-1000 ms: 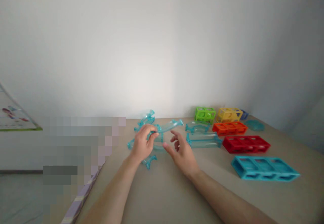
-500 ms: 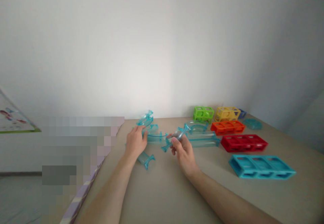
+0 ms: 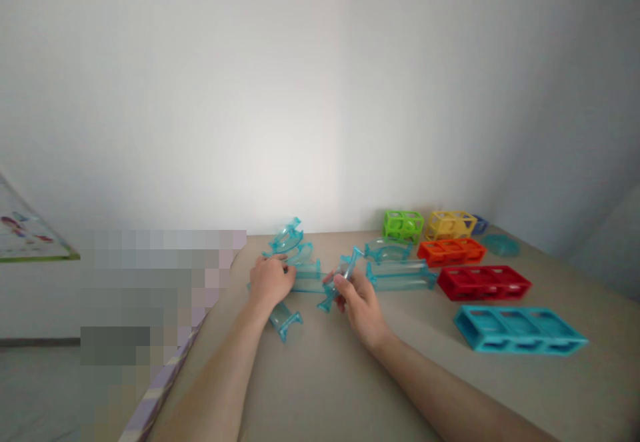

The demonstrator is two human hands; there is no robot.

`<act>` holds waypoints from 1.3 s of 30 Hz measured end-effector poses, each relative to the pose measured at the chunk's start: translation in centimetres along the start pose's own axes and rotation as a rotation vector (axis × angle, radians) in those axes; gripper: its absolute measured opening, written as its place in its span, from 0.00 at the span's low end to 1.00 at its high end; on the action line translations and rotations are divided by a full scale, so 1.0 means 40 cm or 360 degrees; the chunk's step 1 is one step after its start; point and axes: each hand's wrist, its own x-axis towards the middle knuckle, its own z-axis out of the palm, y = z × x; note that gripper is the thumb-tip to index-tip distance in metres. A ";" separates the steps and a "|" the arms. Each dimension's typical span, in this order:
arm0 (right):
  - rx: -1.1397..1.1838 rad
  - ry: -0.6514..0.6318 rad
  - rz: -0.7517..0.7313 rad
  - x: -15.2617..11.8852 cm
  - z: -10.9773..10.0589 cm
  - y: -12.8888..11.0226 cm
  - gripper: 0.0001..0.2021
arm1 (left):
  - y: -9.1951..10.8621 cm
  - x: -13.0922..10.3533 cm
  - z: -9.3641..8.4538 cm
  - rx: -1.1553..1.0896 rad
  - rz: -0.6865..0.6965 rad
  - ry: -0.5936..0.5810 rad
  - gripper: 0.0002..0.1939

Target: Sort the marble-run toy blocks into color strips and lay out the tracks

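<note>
My right hand (image 3: 361,299) pinches a small translucent blue track piece (image 3: 345,274), tilted above the table, between thumb and fingers. To its left, my left hand (image 3: 271,281) is curled over a group of similar pieces, with its fingertips partly hidden. From under this palm sticks the forked end of a short translucent blue track piece (image 3: 286,322); the grip on it is partly covered. A straight clear piece (image 3: 309,279) lies between the hands. Behind my left hand are curved clear pieces (image 3: 287,235).
Right of my hands lie a long clear trough (image 3: 403,275) and a curved piece (image 3: 389,250). Farther right are light-blue (image 3: 520,330), red (image 3: 484,282) and orange (image 3: 451,251) frame blocks. Green (image 3: 403,226) and yellow (image 3: 451,225) frames stand near the wall. The table edge (image 3: 165,389) runs along the left.
My right hand has turned its track piece steeper and lowered it slightly. My left hand has shifted a little, and the short piece below it has swung down and left.
</note>
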 end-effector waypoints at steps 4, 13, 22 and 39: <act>-0.0205 -0.0018 -0.0008 0.007 -0.002 0.004 0.18 | 0.008 -0.004 -0.008 0.0084 -0.0074 -0.0015 0.10; -0.0438 -0.0090 0.0041 0.019 -0.012 0.022 0.19 | 0.010 -0.003 -0.016 0.0152 -0.0156 -0.0050 0.16; -0.0479 -0.0207 0.0085 0.018 -0.014 0.005 0.21 | 0.005 -0.010 -0.013 0.0178 -0.0085 -0.0111 0.15; -0.0454 -0.0403 0.0027 0.022 -0.020 0.013 0.20 | 0.028 0.012 -0.047 -0.0849 -0.0188 0.0499 0.17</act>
